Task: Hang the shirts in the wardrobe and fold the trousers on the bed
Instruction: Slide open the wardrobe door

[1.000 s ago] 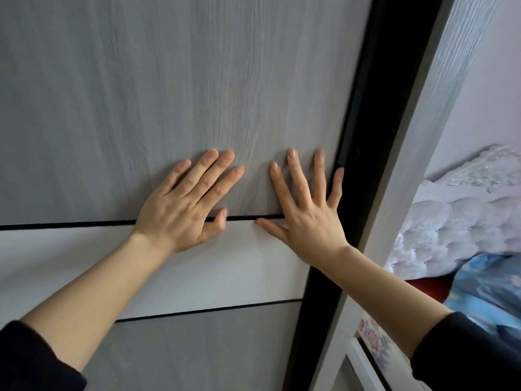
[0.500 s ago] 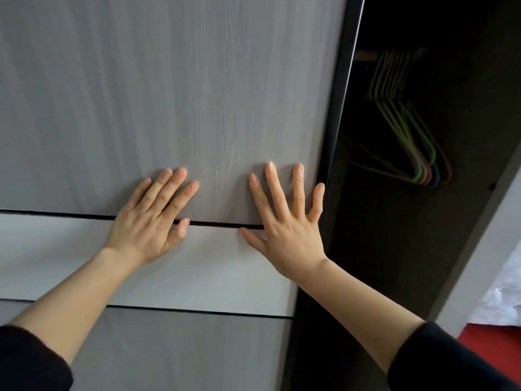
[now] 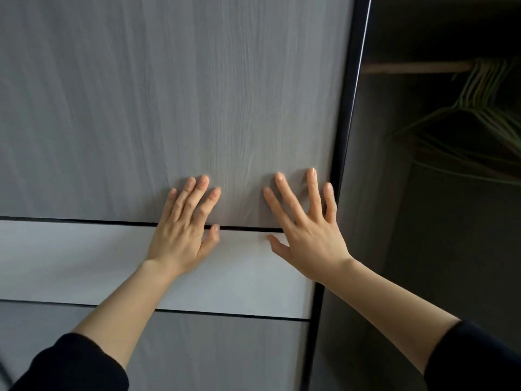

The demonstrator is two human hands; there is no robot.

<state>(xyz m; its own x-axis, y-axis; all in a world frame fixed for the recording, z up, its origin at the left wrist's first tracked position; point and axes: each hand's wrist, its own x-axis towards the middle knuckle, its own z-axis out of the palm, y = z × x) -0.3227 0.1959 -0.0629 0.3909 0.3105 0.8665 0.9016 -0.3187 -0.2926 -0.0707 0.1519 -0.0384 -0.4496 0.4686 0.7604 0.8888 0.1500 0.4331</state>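
Observation:
A grey wood-grain sliding wardrobe door (image 3: 169,94) with a white band across it fills the left and middle of the view. My left hand (image 3: 186,230) presses flat on it with straight fingers, across the black groove. My right hand (image 3: 307,230) presses flat beside it, fingers spread, close to the door's black right edge (image 3: 348,136). To the right the dark wardrobe interior (image 3: 437,249) is exposed. A wooden rail (image 3: 417,67) runs across its top, with several green wire hangers (image 3: 485,108) on it. No shirts or trousers are in view.
The wardrobe's inside below the hangers is dark and I see nothing hung there. Black sleeves cover both my forearms at the bottom corners.
The door has slid left under both flat hands, and the opening on the right has widened. The rail and hangers have come into view; the bed and headboard are no longer seen.

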